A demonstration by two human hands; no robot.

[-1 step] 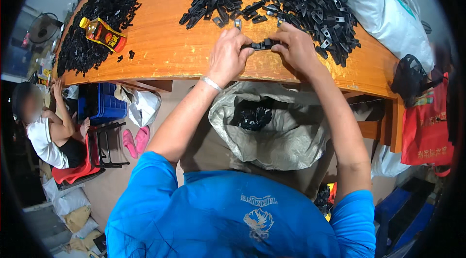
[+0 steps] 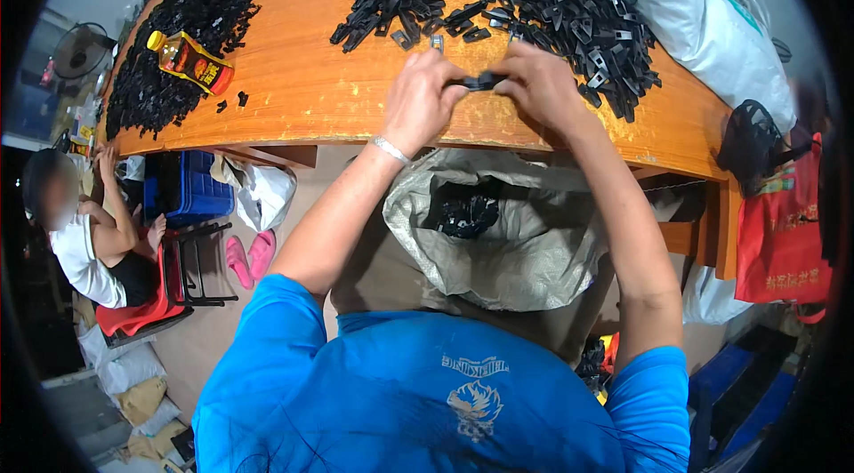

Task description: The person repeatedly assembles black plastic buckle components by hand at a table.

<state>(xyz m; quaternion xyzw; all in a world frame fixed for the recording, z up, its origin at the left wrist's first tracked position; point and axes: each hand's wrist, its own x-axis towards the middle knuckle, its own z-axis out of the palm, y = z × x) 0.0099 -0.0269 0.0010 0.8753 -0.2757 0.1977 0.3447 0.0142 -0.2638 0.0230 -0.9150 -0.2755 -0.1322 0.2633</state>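
Note:
Over the near edge of the wooden table, my left hand (image 2: pixel 418 101) and my right hand (image 2: pixel 543 86) face each other. Between their pinched fingertips is a small black plastic part (image 2: pixel 481 82), gripped from both ends. Whether it is one piece or two joined is too small to tell, and my fingers cover its ends. My right fingers are slightly blurred. Just beyond, a heap of black plastic pieces (image 2: pixel 578 15) spreads across the tabletop, some with rectangular openings.
Another black heap (image 2: pixel 209 6) lies at the table's left, with a yellow-capped bottle (image 2: pixel 191 62) on it. Below the table edge (image 2: pixel 294 131), an open woven sack (image 2: pixel 525 268) holds dark contents. A white bag (image 2: pixel 703 20) borders the right. A person (image 2: pixel 89 251) sits far left near a blue crate (image 2: pixel 205 188).
My right hand has shifted slightly left, closer to my left hand. Less of the black plastic part shows between my fingers.

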